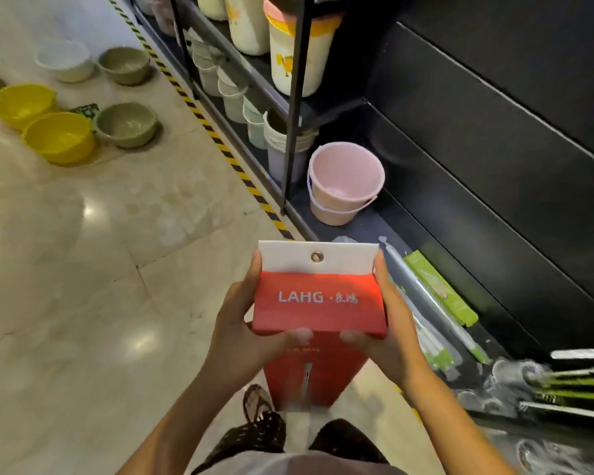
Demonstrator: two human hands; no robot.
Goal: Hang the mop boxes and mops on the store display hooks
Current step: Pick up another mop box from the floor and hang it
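Both hands hold the red mop box (318, 305) low in front of the person: the left hand (244, 323) and right hand (390, 332) grip its sides, thumbs curled over the near edge. Its white flap with a metal eyelet (317, 257) points away. Beyond it a pink bucket (344, 182) stands on the bottom shelf (374, 228), wrapped mops (432, 303) lie just right, and yellow basins (42, 121) sit well apart on the floor (83, 269).

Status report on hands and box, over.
Left hand and right hand both grip the tall red cardboard mop box. Metal eyelet on its white tab unhooked. No display hook in view; pink plastic bucket on shelf ahead.
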